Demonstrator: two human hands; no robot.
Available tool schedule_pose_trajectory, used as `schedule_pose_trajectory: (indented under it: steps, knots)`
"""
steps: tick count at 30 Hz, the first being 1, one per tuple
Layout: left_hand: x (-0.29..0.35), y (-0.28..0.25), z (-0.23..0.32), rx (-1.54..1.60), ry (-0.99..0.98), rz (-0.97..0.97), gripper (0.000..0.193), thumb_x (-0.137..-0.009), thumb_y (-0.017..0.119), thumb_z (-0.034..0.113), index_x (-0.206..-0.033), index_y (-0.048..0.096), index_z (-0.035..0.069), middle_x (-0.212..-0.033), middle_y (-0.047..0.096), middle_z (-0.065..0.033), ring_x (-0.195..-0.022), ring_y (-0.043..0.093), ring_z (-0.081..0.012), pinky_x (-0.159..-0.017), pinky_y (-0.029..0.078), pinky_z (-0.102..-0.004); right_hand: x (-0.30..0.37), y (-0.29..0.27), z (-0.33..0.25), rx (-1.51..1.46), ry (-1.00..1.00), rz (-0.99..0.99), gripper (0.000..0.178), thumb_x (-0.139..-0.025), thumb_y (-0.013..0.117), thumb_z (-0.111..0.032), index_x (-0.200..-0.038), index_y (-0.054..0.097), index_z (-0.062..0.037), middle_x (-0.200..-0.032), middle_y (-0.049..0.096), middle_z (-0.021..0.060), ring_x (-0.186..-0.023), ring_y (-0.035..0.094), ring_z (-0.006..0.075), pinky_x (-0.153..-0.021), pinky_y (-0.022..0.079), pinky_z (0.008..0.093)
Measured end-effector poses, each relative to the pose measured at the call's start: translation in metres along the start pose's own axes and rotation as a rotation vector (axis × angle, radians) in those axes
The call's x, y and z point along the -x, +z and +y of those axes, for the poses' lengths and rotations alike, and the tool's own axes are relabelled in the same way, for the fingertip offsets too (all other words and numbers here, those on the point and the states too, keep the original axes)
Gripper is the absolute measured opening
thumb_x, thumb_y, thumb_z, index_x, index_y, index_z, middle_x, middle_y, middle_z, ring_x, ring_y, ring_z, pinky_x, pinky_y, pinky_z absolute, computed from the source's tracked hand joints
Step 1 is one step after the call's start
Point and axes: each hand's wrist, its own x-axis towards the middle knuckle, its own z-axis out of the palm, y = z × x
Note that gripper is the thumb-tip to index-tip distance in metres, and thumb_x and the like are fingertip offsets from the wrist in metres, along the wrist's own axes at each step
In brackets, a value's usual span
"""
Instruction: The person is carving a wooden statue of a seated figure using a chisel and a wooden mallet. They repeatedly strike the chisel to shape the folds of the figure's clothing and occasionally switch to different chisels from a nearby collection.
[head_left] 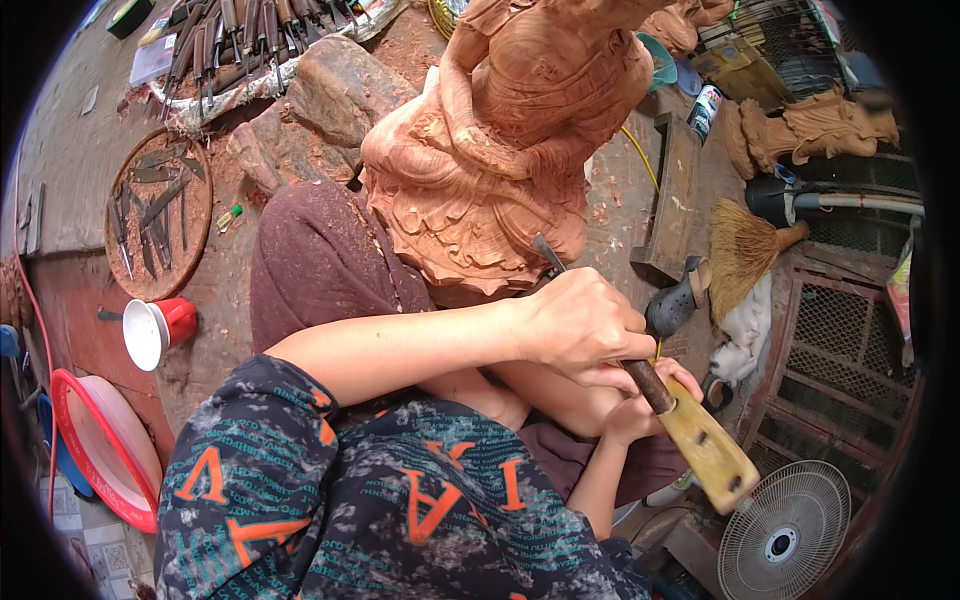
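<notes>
My left hand is closed round a carving chisel, its metal blade pointing up toward the base of a carved reddish-wood statue. The chisel's dark wooden handle slants down to the right. Its end meets or overlaps a flat yellowish wooden block with dark holes. My right hand is below and behind, gripping the upper end of this block; some of its fingers are hidden. The seated, draped figure stands close before my knees, and its head is out of view.
Many chisels lie on a cloth at the upper left. A round tray holds blades, above a red-and-white cup. Wood chunks lie beside the statue. At the right are a straw broom, a wooden beam and a fan.
</notes>
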Motion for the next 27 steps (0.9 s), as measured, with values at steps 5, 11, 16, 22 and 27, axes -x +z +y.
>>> schedule_pose_trajectory:
  steps: [5, 11, 16, 22, 27]
  knots:
    - [0.001, 0.001, -0.001, -0.026, -0.025, -0.032, 0.037, -0.076, 0.066, 0.044, -0.070, 0.051, 0.011, -0.059, 0.046, -0.0035, -0.052, 0.055, -0.0248, -0.041, 0.038, -0.0396, 0.005, 0.006, -0.008, -0.049, 0.110, 0.019, 0.019, -0.088, 0.058, -0.008, -0.099, 0.043, -0.0034, -0.085, 0.050, 0.0093, -0.080, 0.052, 0.0185, -0.075, 0.045, 0.0321]
    - [0.005, 0.000, -0.004, -0.049, -0.016, -0.039, 0.037, -0.076, 0.065, 0.045, -0.070, 0.051, 0.011, -0.059, 0.046, -0.0035, -0.052, 0.055, -0.0249, -0.041, 0.038, -0.0396, 0.010, 0.003, -0.007, 0.207, -0.039, -0.039, 0.020, -0.088, 0.060, -0.008, -0.098, 0.043, -0.0033, -0.089, 0.049, 0.0096, -0.080, 0.052, 0.0184, -0.075, 0.045, 0.0318]
    - [0.005, -0.002, -0.005, -0.006, 0.018, -0.001, 0.037, -0.075, 0.066, 0.045, -0.070, 0.050, 0.012, -0.059, 0.045, -0.0034, -0.051, 0.054, -0.0246, -0.041, 0.038, -0.0382, 0.012, 0.005, -0.007, 0.267, -0.012, -0.080, 0.019, -0.086, 0.061, -0.006, -0.097, 0.044, -0.0037, -0.087, 0.051, 0.0092, -0.080, 0.052, 0.0180, -0.073, 0.045, 0.0321]
    - [0.005, -0.003, -0.003, -0.055, 0.007, -0.025, 0.036, -0.075, 0.066, 0.045, -0.072, 0.052, 0.012, -0.059, 0.046, -0.0028, -0.052, 0.055, -0.0235, -0.041, 0.039, -0.0372, 0.016, 0.005, -0.002, 0.063, 0.081, -0.006, 0.019, -0.086, 0.063, -0.009, -0.096, 0.046, -0.0044, -0.088, 0.053, 0.0084, -0.080, 0.052, 0.0185, -0.075, 0.044, 0.0323]
    - [0.009, -0.017, -0.001, -0.150, -0.114, -0.108, 0.036, -0.076, 0.065, 0.045, -0.073, 0.054, 0.011, -0.060, 0.048, -0.0034, -0.053, 0.057, -0.0246, -0.042, 0.041, -0.0384, 0.015, 0.007, -0.003, 0.371, 0.083, -0.093, 0.019, -0.085, 0.065, -0.009, -0.094, 0.049, -0.0040, -0.088, 0.052, 0.0060, -0.080, 0.052, 0.0171, -0.075, 0.043, 0.0298]
